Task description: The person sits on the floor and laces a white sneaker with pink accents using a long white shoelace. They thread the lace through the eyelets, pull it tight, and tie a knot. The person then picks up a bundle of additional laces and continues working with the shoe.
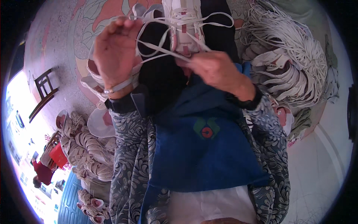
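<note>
Closed fingers of the right hand [218, 71] grip a white lace [164, 50]; the left hand [115, 52] is raised with fingertips bent beside it, their hold indeterminable. Pale shoe [185, 39], pink-trimmed, lies ahead between dark-clad legs [220, 37], its laces looping outward.

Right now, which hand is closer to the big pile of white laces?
The right hand: it is left of and lower than the pile of white laces, not touching it. The left hand is farther, left of the shoe.
</note>
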`<state>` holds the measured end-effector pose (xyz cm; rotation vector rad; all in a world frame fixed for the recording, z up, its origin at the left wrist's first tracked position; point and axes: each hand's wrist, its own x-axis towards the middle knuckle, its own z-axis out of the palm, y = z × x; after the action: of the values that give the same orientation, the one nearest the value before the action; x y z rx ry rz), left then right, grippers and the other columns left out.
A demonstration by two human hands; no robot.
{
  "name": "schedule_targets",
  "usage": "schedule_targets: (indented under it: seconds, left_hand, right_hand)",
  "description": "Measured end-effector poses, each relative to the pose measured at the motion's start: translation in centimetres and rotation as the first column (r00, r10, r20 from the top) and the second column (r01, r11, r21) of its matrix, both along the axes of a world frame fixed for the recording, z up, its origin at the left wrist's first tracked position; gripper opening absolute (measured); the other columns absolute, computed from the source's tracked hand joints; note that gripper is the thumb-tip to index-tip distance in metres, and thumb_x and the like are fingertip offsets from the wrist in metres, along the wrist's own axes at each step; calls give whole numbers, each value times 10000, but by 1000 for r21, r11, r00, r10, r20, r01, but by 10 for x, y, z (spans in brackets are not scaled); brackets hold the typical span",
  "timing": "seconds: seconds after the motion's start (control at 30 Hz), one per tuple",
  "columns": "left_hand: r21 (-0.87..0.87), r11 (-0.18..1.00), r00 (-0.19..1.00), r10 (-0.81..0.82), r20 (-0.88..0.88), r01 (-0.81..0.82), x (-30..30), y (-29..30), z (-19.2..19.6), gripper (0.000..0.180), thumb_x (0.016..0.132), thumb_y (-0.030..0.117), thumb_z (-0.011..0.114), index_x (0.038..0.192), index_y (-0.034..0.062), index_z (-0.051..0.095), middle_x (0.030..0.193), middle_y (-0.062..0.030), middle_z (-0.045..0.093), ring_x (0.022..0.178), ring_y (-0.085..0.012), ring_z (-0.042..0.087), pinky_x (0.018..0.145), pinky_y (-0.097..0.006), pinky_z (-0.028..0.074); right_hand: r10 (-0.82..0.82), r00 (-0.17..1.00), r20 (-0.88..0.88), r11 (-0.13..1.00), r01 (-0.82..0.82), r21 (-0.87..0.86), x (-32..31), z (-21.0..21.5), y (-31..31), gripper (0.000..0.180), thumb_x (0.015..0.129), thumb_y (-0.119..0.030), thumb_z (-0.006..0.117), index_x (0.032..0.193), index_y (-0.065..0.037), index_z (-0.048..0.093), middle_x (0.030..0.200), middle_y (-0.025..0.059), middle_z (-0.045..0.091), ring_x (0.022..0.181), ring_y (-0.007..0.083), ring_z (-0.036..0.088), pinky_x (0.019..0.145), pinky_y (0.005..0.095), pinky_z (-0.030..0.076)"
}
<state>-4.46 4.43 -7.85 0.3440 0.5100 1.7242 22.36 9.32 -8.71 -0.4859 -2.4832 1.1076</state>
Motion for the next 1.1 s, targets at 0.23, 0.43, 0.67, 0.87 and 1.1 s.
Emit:
schedule_targets:
  seconds: [0.23,0.43,0.67,0.87,1.1]
  left_hand:
    - [144,717,622,672,-401,-682,-70,-52,62,206,874,24,471,947,-144,565,1019,-238,600,1055,-328,550,1045,-462,347]
    - [241,562,581,814,8,-791,-141,-120,87,139,840,-18,402,837,-79,527,714,-155,519,749,-264,549,869,-442,421]
    - [116,588,576,808,-123,-800,-104,-90,80,108,852,51,481,808,-9,558,702,-87,532,662,-211,525,770,-366,446]
    - [84,968,927,251,-278,-237,-71,-58,51,96,883,121,571,872,30,599,751,-45,589,632,-100,512,597,-218,427]
    - [-74,949,-13,-82,-997,-307,56,9,-11,204,874,143,631,1035,19,622,925,-119,663,798,-226,649,695,-310,514]
  right_hand:
    - [-462,698,547,883,306,356,252,-88,43,233,920,-205,500,867,-36,652,799,173,638,746,361,631,662,437,511]
    - [-189,512,838,849,514,-123,245,-102,49,307,885,-250,531,897,24,669,831,196,659,747,358,646,704,417,508]
    - [-341,340,876,931,250,265,187,-74,61,326,894,-294,587,947,16,673,785,106,665,723,174,622,646,295,477]
    - [-472,849,237,868,495,-43,62,-2,42,156,838,-126,621,957,-30,651,882,159,638,821,324,640,725,374,509]
    - [-520,851,68,854,517,65,3,-22,32,240,861,-87,617,1095,-34,619,1007,157,626,862,323,638,713,346,517]
